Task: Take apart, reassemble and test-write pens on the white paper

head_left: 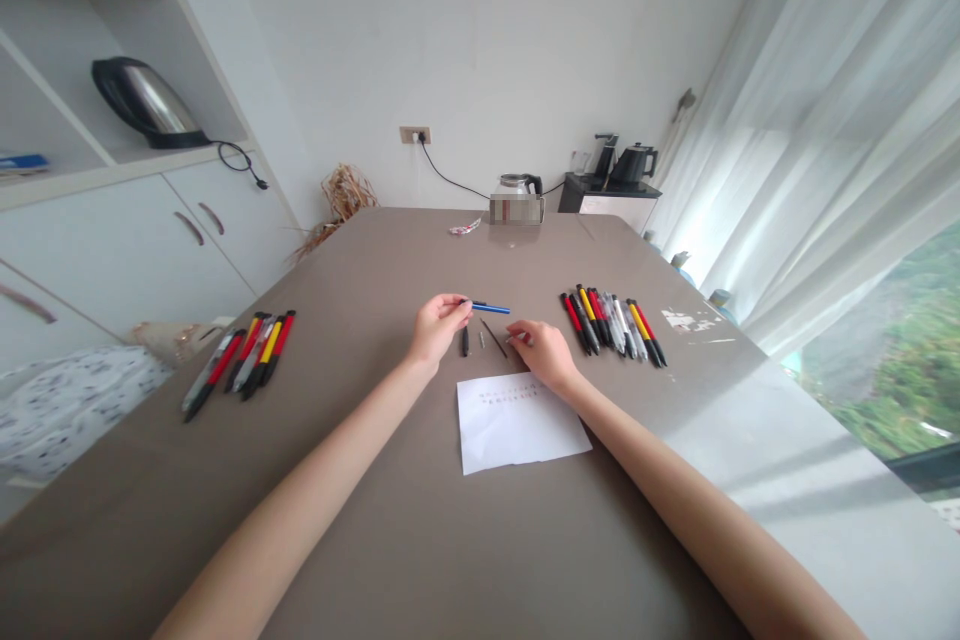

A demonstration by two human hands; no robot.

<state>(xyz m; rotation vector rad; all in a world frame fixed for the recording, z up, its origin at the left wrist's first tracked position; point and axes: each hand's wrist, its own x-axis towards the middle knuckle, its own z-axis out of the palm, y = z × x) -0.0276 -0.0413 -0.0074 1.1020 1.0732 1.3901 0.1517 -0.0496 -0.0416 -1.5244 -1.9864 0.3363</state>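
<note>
"How many pieces do you see from your side?"

"I set my clock on the middle of the brown table (420, 540), where three loose parts lie between the hands. These are one black piece (465, 341), one tiny metallic piece (482, 340) and one thin dark rod (494, 338). Farther off, at 9 o'clock, I count six pens (241, 358). At 3 o'clock there are about ten more pens (621, 322), but they overlap, so I am not sure. One white sheet (517, 435) lies near, at 5 o'clock."

"And the blue barrel (493, 309)?"

"There is only one, just beyond the loose parts at 12 o'clock. Its long axis goes almost from 9 to 3, and the free end points to 3 o'clock."

"How are the hands?"

"My left hand (437, 327), at 9 o'clock, pinches the barrel by its other end. My right hand (546, 352), at 3 o'clock, is low with its fingertips narrow, beside the rod. Something small shows there, but I cannot tell if it is gripped."

"And the rod?"

"It points from 11 to 5; the black piece, nearly from 12 to 6."
</note>
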